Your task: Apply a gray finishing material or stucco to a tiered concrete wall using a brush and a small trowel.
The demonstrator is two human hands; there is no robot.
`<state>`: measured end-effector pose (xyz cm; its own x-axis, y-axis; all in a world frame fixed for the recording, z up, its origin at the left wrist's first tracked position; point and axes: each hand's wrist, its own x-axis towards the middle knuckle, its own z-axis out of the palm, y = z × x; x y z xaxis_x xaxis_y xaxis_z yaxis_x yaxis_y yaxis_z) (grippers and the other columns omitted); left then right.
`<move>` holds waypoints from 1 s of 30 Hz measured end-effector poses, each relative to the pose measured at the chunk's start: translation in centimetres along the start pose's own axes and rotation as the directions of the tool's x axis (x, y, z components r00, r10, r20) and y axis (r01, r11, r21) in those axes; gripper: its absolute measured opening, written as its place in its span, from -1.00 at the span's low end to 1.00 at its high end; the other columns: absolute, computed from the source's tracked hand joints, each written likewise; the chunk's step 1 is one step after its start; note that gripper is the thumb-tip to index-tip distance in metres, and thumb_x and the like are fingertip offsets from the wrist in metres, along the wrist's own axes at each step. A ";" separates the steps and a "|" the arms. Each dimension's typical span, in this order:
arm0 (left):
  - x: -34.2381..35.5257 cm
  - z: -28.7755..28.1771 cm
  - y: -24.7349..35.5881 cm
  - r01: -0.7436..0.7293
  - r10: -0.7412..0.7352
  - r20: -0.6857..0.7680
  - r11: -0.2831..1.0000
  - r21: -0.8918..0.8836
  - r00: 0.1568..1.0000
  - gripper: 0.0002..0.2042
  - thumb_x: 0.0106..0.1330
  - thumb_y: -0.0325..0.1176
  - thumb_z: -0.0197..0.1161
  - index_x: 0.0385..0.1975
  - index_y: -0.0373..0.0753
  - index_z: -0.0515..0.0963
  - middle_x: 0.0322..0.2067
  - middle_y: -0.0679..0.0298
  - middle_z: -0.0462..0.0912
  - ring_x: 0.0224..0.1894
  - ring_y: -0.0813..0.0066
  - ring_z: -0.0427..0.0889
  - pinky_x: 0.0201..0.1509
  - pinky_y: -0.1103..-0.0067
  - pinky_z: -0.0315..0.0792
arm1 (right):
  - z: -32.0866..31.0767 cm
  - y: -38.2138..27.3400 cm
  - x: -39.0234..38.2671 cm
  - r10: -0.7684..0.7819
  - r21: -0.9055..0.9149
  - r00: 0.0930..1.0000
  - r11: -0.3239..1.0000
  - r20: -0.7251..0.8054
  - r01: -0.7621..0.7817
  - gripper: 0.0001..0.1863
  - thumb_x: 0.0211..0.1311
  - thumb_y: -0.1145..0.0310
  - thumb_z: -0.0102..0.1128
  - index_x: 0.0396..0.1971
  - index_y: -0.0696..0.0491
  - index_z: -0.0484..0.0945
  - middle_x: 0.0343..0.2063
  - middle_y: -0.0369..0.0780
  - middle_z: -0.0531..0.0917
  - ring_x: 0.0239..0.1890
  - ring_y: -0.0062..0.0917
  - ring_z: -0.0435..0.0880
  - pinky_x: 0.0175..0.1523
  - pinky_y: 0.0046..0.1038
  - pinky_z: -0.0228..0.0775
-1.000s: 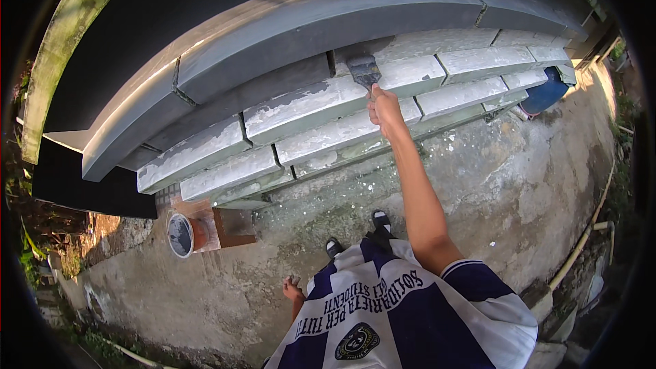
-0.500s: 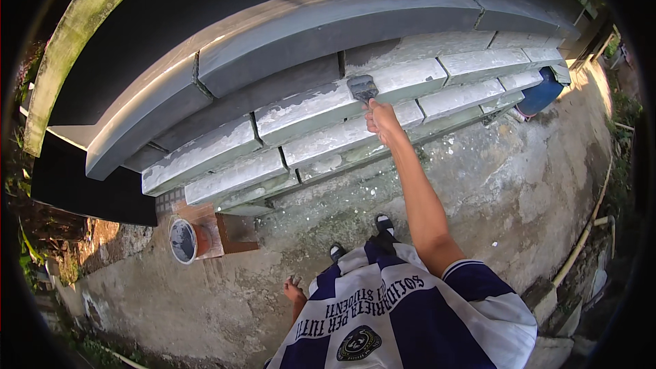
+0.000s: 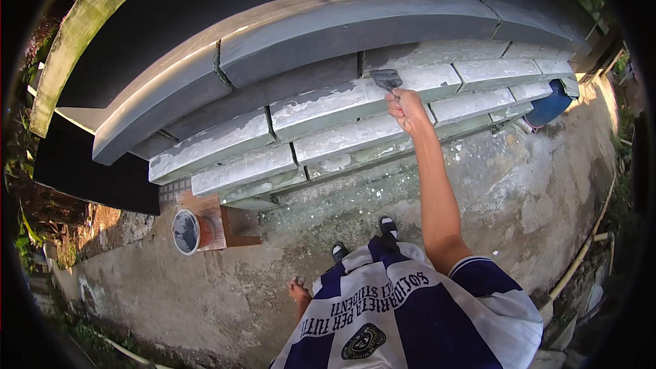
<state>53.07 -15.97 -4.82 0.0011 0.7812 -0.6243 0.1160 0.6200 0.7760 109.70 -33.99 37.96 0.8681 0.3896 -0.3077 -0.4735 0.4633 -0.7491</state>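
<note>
My right hand (image 3: 408, 109) is wrapped round the handle of a wide, flat paintbrush (image 3: 387, 79) coated in dark grey. The brush head is at the upper pale ledge (image 3: 328, 111) of a stepped concrete structure, near the riser behind it. Whether the bristles touch the surface is hard to tell. Patchy white and grey covers this ledge, while the riser to its left is evenly dark grey. Low beside my shirt, my left hand (image 3: 298, 290) hangs with its fingers loosely bent and nothing visible in them.
An orange bucket (image 3: 206, 231) of grey paint stands on the ground at the left, beside a brown board (image 3: 240, 225). A blue rounded container (image 3: 549, 107) sits at the right end of the steps. Pipes (image 3: 581, 260) run along the right edge.
The paintbrush in my right hand has turned and moved slightly up the ledge toward the riser. The whole view has shifted a little. My left hand stays low at my side.
</note>
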 end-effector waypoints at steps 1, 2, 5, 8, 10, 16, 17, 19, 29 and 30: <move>-0.3 0.3 -0.2 0.002 -0.002 -0.001 1.000 -0.002 1.000 -0.82 0.31 -0.25 0.09 -0.18 -0.13 0.48 -0.14 0.30 0.62 -0.34 0.36 0.70 -0.74 0.68 0.10 | -0.6 0.6 0.2 -0.025 -0.034 0.997 0.999 -0.079 0.022 -0.89 0.28 0.57 -0.24 -0.48 0.19 0.18 -0.57 -0.20 0.34 -0.72 -0.71 0.15 -0.73 -0.64 -0.10; -0.4 0.0 -0.6 -0.010 0.010 0.012 1.000 -0.020 1.000 -0.82 0.30 -0.25 0.09 -0.18 -0.13 0.47 -0.13 0.29 0.62 -0.35 0.35 0.70 -0.75 0.68 0.10 | -0.9 0.6 0.9 -0.024 -0.033 0.996 0.999 -0.080 0.021 -0.89 0.28 0.57 -0.24 -0.48 0.19 0.18 -0.57 -0.20 0.34 -0.72 -0.71 0.15 -0.73 -0.64 -0.10; 0.5 -0.7 -2.0 -0.035 0.035 0.032 0.999 -0.004 0.999 -0.82 0.30 -0.25 0.10 -0.18 -0.15 0.47 -0.12 0.28 0.61 -0.35 0.32 0.70 -0.75 0.67 0.11 | 0.6 -0.5 3.0 0.008 -0.104 0.996 0.994 -0.086 -0.017 -0.93 0.29 0.54 -0.19 -0.39 0.20 0.21 -0.54 -0.19 0.37 -0.73 -0.73 0.16 -0.75 -0.65 -0.10; 0.8 -1.9 -2.8 -0.052 0.052 0.036 0.999 0.014 0.998 -0.81 0.29 -0.24 0.11 -0.19 -0.16 0.47 -0.13 0.27 0.61 -0.35 0.32 0.70 -0.75 0.66 0.11 | 1.5 -1.5 1.0 -0.111 -0.117 0.994 0.987 0.016 0.112 -0.95 0.27 0.54 -0.17 -0.37 0.19 0.22 -0.54 -0.19 0.37 -0.73 -0.73 0.15 -0.74 -0.65 -0.11; 0.4 -1.2 -2.7 -0.056 0.057 0.046 0.998 -0.010 0.997 -0.81 0.29 -0.24 0.12 -0.21 -0.16 0.47 -0.14 0.27 0.61 -0.35 0.32 0.70 -0.75 0.66 0.10 | 0.1 -1.5 -0.4 -0.153 -0.080 0.988 0.985 -0.001 0.152 -0.96 0.27 0.54 -0.16 -0.36 0.18 0.22 -0.54 -0.19 0.37 -0.72 -0.73 0.16 -0.74 -0.66 -0.10; -1.0 1.4 -1.6 -0.079 0.079 0.013 0.996 -0.034 0.997 -0.85 0.27 -0.25 0.13 -0.30 -0.17 0.49 -0.22 0.29 0.63 -0.38 0.35 0.69 -0.73 0.66 0.08 | -2.2 -1.9 2.9 -0.018 -0.116 0.990 0.993 -0.141 0.001 -0.96 0.30 0.50 -0.14 -0.35 0.14 0.25 -0.55 -0.24 0.39 -0.74 -0.77 0.13 -0.75 -0.68 -0.16; -0.8 1.5 -1.3 -0.111 0.112 0.023 0.993 -0.028 0.993 -0.86 0.27 -0.25 0.13 -0.31 -0.16 0.49 -0.22 0.29 0.63 -0.38 0.36 0.69 -0.73 0.66 0.08 | -1.8 -2.3 3.3 0.003 -0.151 0.992 0.988 -0.123 -0.022 -0.94 0.31 0.48 -0.15 -0.36 0.13 0.27 -0.55 -0.26 0.39 -0.76 -0.79 0.10 -0.77 -0.69 -0.20; -1.4 1.5 -0.4 -0.099 0.097 0.066 0.995 0.028 0.993 -0.86 0.28 -0.24 0.14 -0.31 -0.15 0.49 -0.22 0.29 0.64 -0.37 0.36 0.70 -0.73 0.66 0.08 | -1.5 -2.7 2.2 -0.092 -0.166 0.992 0.983 -0.088 0.076 -0.94 0.31 0.48 -0.16 -0.37 0.12 0.28 -0.56 -0.26 0.39 -0.76 -0.79 0.11 -0.77 -0.69 -0.20; -3.3 3.2 1.3 -0.027 0.018 0.086 0.995 0.101 0.996 -0.86 0.29 -0.23 0.14 -0.28 -0.13 0.46 -0.19 0.28 0.63 -0.37 0.38 0.70 -0.74 0.67 0.10 | -5.0 -4.2 3.6 -0.091 -0.181 0.989 0.981 -0.119 0.068 -0.93 0.34 0.46 -0.12 -0.28 0.13 0.29 -0.57 -0.25 0.40 -0.74 -0.77 0.15 -0.76 -0.67 -0.17; -3.4 2.6 1.1 -0.040 0.031 0.081 0.993 0.114 0.996 -0.86 0.28 -0.23 0.15 -0.28 -0.12 0.45 -0.19 0.28 0.63 -0.38 0.38 0.69 -0.73 0.67 0.10 | -4.7 -4.5 2.7 -0.079 -0.182 0.990 0.982 -0.114 0.057 -0.93 0.34 0.46 -0.12 -0.28 0.13 0.29 -0.57 -0.25 0.40 -0.74 -0.77 0.15 -0.76 -0.67 -0.17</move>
<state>55.76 -18.10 -2.10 0.0855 0.7914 -0.6052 0.2283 0.5757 0.7851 114.85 -38.79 37.76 0.9141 0.2583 -0.3126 -0.3878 0.3322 -0.8598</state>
